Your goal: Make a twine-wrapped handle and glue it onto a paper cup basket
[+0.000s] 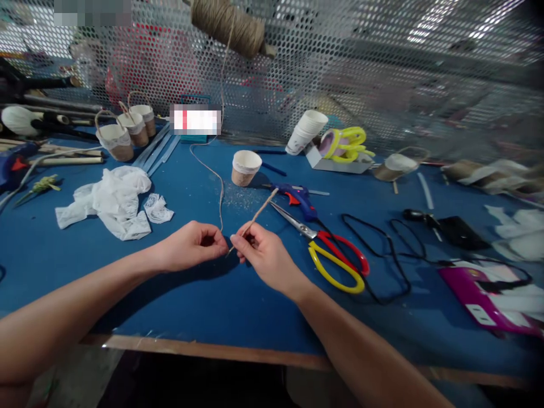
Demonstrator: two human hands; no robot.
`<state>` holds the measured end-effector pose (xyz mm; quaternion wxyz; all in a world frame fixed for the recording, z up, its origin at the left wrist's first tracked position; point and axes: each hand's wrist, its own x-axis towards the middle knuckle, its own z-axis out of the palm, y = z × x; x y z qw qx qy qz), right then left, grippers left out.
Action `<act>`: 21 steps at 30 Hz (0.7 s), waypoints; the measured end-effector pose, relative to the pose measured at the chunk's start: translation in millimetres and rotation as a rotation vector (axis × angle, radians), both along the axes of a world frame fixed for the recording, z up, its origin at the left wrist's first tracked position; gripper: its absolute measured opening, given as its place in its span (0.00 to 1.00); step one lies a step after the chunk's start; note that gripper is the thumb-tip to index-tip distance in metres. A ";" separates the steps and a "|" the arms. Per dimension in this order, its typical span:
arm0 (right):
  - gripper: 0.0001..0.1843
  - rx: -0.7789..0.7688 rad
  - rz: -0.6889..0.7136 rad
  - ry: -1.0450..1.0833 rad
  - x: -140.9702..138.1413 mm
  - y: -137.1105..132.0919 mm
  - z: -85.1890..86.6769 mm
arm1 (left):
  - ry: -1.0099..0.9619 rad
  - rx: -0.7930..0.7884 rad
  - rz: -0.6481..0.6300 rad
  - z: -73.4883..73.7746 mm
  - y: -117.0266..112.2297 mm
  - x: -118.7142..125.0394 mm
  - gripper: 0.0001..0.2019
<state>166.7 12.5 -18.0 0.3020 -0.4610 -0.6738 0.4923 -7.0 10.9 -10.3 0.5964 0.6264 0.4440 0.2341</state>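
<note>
My left hand (198, 247) is closed in a pinch at the end of a thin twine (221, 195), which runs up to a large spool (229, 27) overhead. Close beside it, my right hand (266, 256) grips a short, stiff-looking piece of twisted cord (264, 206) between thumb and fingers, its upper end pointing away to the right. Beyond the hands stands a small paper cup (243, 174) wrapped in brown with a white lace rim. Scissors (335, 249) with red and yellow handles lie open right of my right hand, near a blue glue gun (300, 199).
White lace (113, 198) is heaped at left, before several handled cups (117, 148). Stacked paper cups (306, 133) and a white box (340, 164) stand at the back. A black cable (397, 266) and purple power strip (480, 297) lie right. Perforated metal mesh (276, 85) rises behind.
</note>
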 end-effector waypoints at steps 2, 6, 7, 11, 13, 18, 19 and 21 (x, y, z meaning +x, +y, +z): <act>0.12 0.035 0.000 -0.030 -0.1 0.3 0.0 | 0.023 0.014 0.019 0.0 -0.1 0.3 0.08; 0.13 0.025 0.024 -0.006 -1.5 1.5 1.6 | 0.064 0.066 0.021 0.7 0.8 0.5 0.09; 0.13 0.011 0.033 0.015 -2.0 2.0 2.1 | 0.066 0.081 0.016 1.0 1.1 0.4 0.09; 0.13 -0.015 0.054 0.095 -3.0 3.9 2.5 | 0.079 0.120 0.019 2.5 1.9 -0.7 0.08; 0.12 0.001 0.041 0.100 -3.2 4.2 2.0 | 0.086 0.131 0.029 2.9 1.6 -0.8 0.07; 0.11 0.075 -0.045 0.026 -4.1 2.6 3.1 | 0.108 0.163 0.063 2.3 0.4 1.5 0.08; 0.11 0.081 -0.058 0.019 -4.3 2.2 3.6 | 0.110 0.170 0.072 2.4 0.0 2.3 0.08; 0.12 0.095 -0.076 0.010 -4.7 1.6 4.3 | 0.111 0.175 0.087 3.1 -1.3 3.7 0.09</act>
